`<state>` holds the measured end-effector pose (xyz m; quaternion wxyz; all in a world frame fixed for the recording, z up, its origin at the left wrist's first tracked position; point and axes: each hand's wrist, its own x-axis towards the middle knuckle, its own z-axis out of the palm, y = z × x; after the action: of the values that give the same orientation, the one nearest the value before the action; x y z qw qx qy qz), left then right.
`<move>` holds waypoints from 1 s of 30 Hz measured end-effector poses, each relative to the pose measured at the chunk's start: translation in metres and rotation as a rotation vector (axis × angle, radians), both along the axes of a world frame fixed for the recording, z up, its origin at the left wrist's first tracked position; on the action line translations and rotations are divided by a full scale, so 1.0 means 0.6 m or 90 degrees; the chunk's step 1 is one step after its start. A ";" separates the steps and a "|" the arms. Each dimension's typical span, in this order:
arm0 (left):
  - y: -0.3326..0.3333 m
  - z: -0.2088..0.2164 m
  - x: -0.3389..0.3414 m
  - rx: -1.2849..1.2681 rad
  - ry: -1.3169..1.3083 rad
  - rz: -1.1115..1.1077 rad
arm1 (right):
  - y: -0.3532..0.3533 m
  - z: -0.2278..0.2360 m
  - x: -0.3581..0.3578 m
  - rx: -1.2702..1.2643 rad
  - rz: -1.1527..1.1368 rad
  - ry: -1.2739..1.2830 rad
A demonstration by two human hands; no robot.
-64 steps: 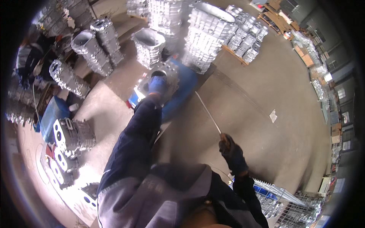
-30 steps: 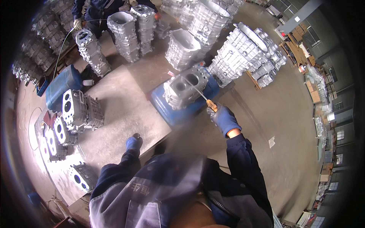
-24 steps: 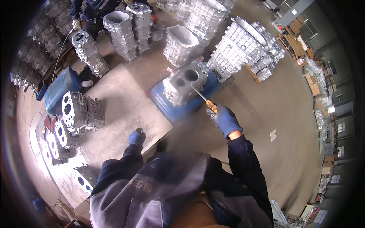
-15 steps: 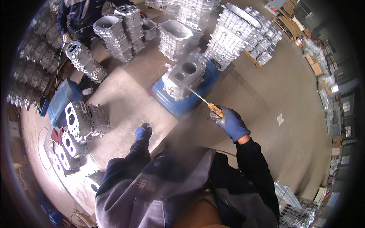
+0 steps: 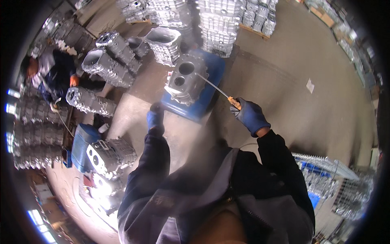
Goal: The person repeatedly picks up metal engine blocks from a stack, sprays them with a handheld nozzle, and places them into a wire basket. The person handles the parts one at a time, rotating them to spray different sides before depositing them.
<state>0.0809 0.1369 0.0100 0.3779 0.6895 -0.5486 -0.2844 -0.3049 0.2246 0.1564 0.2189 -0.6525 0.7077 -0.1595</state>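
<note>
My right hand (image 5: 251, 116), in a blue glove with dark palm coating, is closed around the yellow-orange handle of a long thin screwdriver (image 5: 218, 88). The tip of its metal shaft meets the top of a grey cast-metal housing (image 5: 187, 79), close to the larger of two round holes. Beneath the housing is a blue plastic drum or block (image 5: 211, 77). My left hand (image 5: 155, 117), also gloved, hangs just off the housing's near left corner, apart from it. Its fingers look dark and run together, so their pose is unclear.
Several tall castings (image 5: 162, 44) stand beyond the housing, with stacked ones (image 5: 219, 28) behind. At the left, a co-worker (image 5: 57, 77) bends by another casting (image 5: 89, 101). More housings (image 5: 113, 156) sit near a blue drum (image 5: 84, 140). A wire cage (image 5: 325, 175) stands lower right.
My view has swung, bringing more of the co-worker and the wire cage into sight. My left hand has come closer to the housing. The screwdriver stays in my right hand, its tip still at the housing.
</note>
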 end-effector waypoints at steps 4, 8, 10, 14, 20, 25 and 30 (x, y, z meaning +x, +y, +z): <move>-0.095 0.095 -0.049 0.016 -0.065 -0.034 | 0.063 -0.048 -0.001 -0.075 -0.058 -0.189; -0.176 0.122 -0.109 -0.143 -0.185 -0.158 | 0.092 -0.117 0.021 0.027 -0.123 -0.176; -0.207 0.121 -0.149 -0.085 -0.154 -0.202 | 0.098 -0.157 0.035 0.079 -0.123 -0.210; -0.274 0.111 -0.227 0.040 -0.347 -0.323 | 0.116 -0.233 0.027 -0.094 -0.041 -0.092; -0.296 0.075 -0.278 0.141 -0.566 -0.416 | 0.130 -0.275 0.029 0.038 -0.093 -0.127; -0.290 0.076 -0.216 0.099 -0.562 -0.582 | 0.152 -0.214 -0.001 -0.005 -0.162 -0.167; -0.262 0.095 -0.170 0.009 -0.726 -0.760 | 0.163 -0.177 -0.057 0.077 -0.284 -0.375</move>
<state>-0.0210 -0.0200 0.0669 -0.1774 0.3232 -0.9283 -0.0474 -0.3390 0.3225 0.0500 0.4113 -0.3945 0.7473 -0.3417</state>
